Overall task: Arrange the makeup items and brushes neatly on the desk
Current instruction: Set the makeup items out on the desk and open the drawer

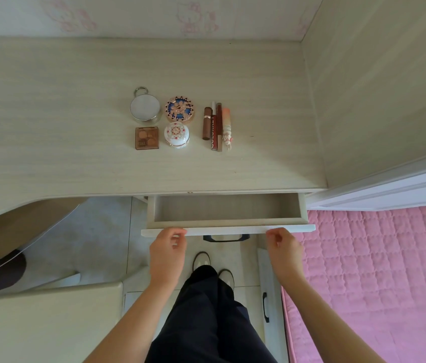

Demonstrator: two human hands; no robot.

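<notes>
On the pale wood desk (49,113), the makeup stands in a tidy group. A round mirror compact with a ring (145,109) and a blue floral compact (180,109) sit behind a brown eyeshadow palette (147,138) and a white domed jar (177,134). Several lip tubes and pencils (217,127) lie side by side to their right. Below the desk edge a drawer (227,230) stands pulled out, and its inside shows nothing. My left hand (168,250) and my right hand (283,248) hold the top edge of the drawer front with curled fingers, either side of its dark handle (226,238).
A pink quilted bed (376,271) lies close on the right, below a tall cabinet side panel (376,87). A pale stool or box top (49,323) is at the lower left. A lower drawer front with a black handle (265,307) is beside my legs.
</notes>
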